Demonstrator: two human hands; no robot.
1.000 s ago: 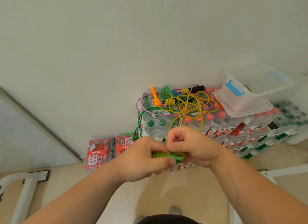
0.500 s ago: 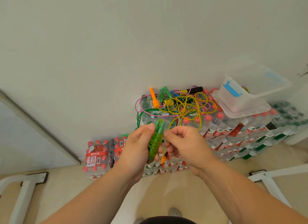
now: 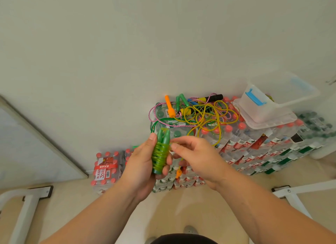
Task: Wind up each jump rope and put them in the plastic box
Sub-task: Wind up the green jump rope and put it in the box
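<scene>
My left hand grips a green jump rope, its two handles held upright together with the cord wound round them. My right hand is just right of the bundle, fingers bent and pinching the cord's end beside the handles. A tangle of jump ropes with yellow, pink and green cords and orange, green, black and blue handles lies on stacked water-bottle packs. The clear plastic box with a blue latch stands on its lid to the right of the tangle.
Shrink-wrapped bottle packs form the stack against the white wall; a smaller pack sits on the floor at the left. White metal frame legs flank both sides. A small orange handle hangs below my right hand.
The green bundle was turned from lying across to upright in my left hand. My right hand let go of its end and now pinches the cord beside it.
</scene>
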